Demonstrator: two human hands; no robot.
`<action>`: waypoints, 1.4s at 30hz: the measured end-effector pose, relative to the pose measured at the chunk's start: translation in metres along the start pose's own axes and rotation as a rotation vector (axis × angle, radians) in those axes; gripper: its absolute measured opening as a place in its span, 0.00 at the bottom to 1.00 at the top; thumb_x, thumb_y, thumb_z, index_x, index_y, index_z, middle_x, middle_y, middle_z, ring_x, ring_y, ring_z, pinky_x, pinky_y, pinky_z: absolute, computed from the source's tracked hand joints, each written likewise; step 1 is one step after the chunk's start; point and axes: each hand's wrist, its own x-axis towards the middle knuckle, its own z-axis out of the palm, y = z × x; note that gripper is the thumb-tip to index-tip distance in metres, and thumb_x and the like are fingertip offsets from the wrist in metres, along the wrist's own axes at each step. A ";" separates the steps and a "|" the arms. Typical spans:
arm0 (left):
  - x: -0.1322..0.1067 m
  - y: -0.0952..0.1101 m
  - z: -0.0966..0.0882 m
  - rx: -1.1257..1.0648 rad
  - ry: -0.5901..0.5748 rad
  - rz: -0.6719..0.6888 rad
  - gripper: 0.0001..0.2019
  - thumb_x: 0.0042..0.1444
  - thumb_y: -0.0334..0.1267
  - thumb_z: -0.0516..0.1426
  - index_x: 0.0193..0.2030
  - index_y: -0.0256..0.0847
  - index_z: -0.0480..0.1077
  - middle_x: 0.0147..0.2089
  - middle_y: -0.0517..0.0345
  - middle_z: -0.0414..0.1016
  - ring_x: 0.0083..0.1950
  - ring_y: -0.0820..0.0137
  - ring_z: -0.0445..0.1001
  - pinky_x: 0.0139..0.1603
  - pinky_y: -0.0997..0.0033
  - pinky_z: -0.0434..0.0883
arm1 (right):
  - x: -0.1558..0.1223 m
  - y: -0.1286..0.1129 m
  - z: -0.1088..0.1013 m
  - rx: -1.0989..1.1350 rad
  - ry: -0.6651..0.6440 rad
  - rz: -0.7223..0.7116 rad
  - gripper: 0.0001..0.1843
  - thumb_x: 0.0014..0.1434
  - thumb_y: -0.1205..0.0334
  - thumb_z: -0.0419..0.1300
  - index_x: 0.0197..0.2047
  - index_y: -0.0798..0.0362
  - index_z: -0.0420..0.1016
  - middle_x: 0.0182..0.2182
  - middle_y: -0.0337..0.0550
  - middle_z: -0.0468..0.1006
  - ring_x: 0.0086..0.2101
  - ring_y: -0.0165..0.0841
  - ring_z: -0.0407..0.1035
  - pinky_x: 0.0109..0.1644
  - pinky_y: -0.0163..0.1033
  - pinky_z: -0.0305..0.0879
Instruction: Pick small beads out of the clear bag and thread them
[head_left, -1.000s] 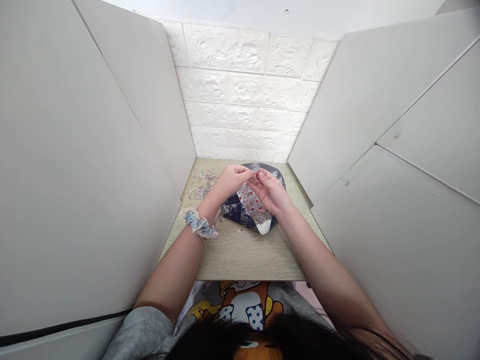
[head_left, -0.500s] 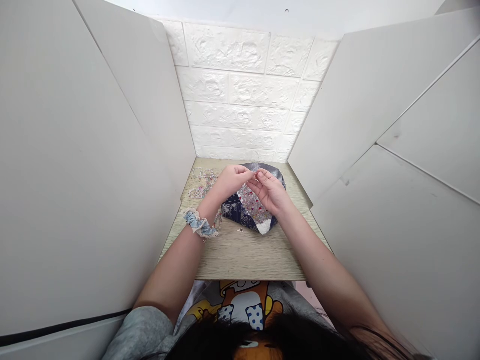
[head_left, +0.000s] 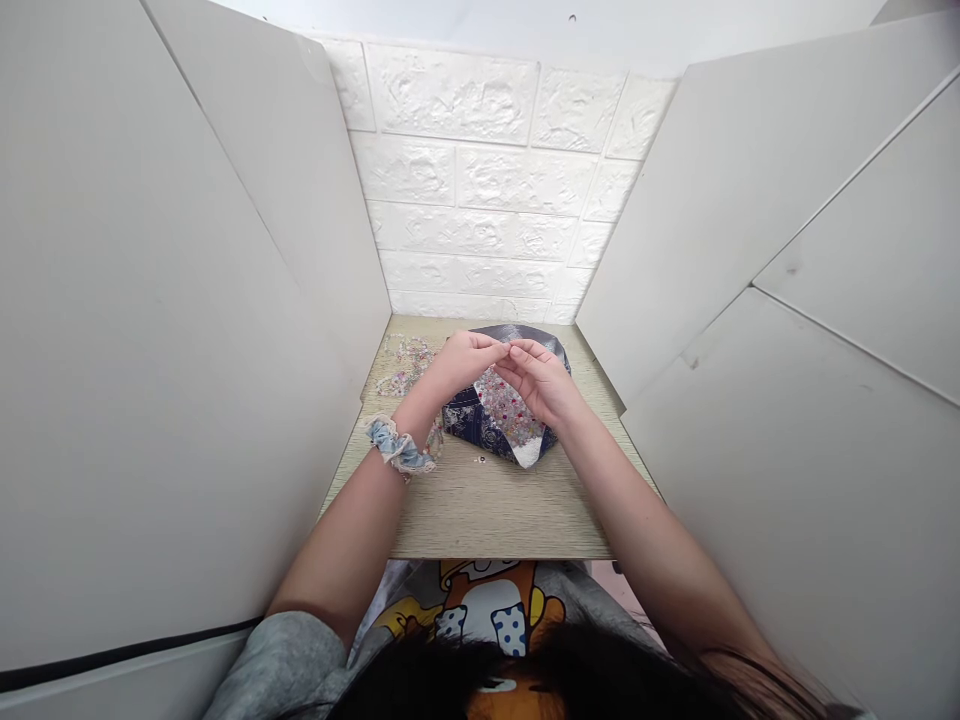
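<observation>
Above a dark blue patterned fabric pouch [head_left: 471, 420], my left hand [head_left: 466, 360] and my right hand [head_left: 541, 378] meet at the fingertips. Each is closed in a pinch with thumb against forefinger. Whatever they hold is too small and too covered to make out. Directly below lies a heap of mixed clear, pink and red beads [head_left: 504, 405] in the pouch's silvery lining. A blue lace-edged scrunchie [head_left: 401, 446] circles my left wrist.
Strings of small beads [head_left: 405, 368] lie on the wooden tabletop [head_left: 495, 515] left of the pouch, partly behind my left forearm. A few tiny pieces [head_left: 480, 460] rest in front of it. White panels [head_left: 675, 250] flank both sides; a white brick-patterned wall [head_left: 480, 180] closes the back.
My fingertips have drawn closer together, and the small reddish spot between them is now covered. The pouch and beads stay in place.
</observation>
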 end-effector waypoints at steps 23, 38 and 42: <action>-0.002 0.002 -0.001 -0.427 -0.163 -0.044 0.09 0.48 0.39 0.55 0.27 0.34 0.66 0.23 0.62 0.63 0.20 0.84 0.58 0.19 0.82 0.55 | -0.003 -0.029 -0.025 -1.344 0.196 -0.353 0.08 0.52 0.60 0.53 0.30 0.53 0.72 0.37 0.44 0.71 0.42 0.37 0.62 0.54 0.53 0.49; -0.002 0.003 -0.002 -0.332 -0.046 -0.040 0.08 0.49 0.40 0.52 0.29 0.36 0.65 0.19 0.67 0.50 0.15 0.84 0.49 0.14 0.80 0.46 | 0.005 -0.005 -0.035 -1.985 0.168 -0.074 0.10 0.50 0.69 0.52 0.29 0.54 0.76 0.54 0.49 0.59 0.54 0.50 0.48 0.54 0.65 0.31; -0.001 0.000 -0.001 -0.318 -0.041 -0.029 0.09 0.49 0.40 0.52 0.29 0.36 0.65 0.19 0.66 0.53 0.16 0.83 0.53 0.15 0.80 0.51 | 0.006 -0.002 -0.039 -1.954 0.174 -0.108 0.11 0.51 0.69 0.52 0.29 0.53 0.75 0.52 0.48 0.61 0.53 0.48 0.49 0.54 0.65 0.33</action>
